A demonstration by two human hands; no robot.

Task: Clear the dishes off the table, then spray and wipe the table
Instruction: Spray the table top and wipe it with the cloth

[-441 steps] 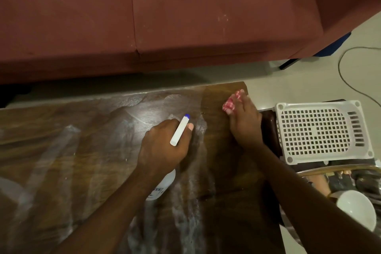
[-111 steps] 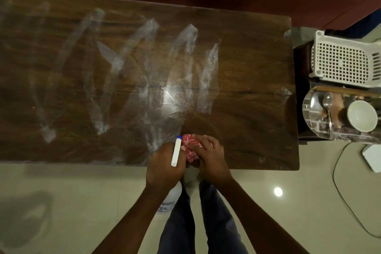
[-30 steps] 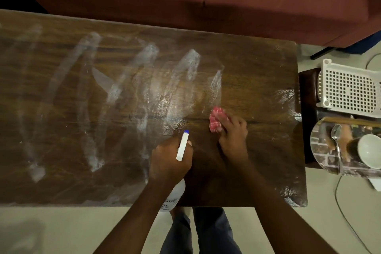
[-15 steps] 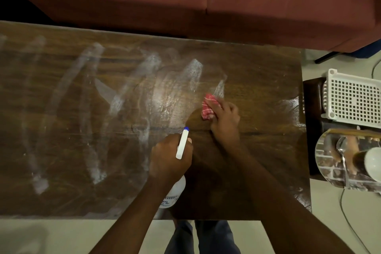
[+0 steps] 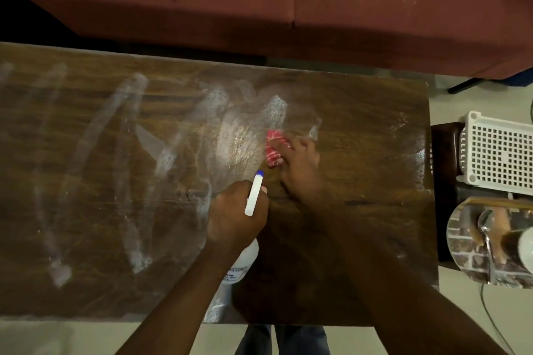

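A dark wooden table point(image 5: 86, 181) fills the view, streaked with white spray smears across its left and middle. My left hand point(image 5: 235, 216) grips a white spray bottle point(image 5: 253, 196) with a blue tip, held over the table's near middle. My right hand point(image 5: 300, 164) presses a red-and-white cloth point(image 5: 274, 148) flat on the tabletop just beyond the bottle, its fingers blurred. The cloth sits at the right end of the smears.
A red sofa point(image 5: 288, 3) runs along the far side. To the right of the table stands a white perforated basket point(image 5: 501, 153), and below it a shiny tray point(image 5: 467, 242) with a spoon point(image 5: 486, 228) and a white cup. A cable lies on the floor.
My right hand has slid the cloth away from me, from the table's near edge toward its middle and a little left. The left hand keeps the bottle in the same hold.
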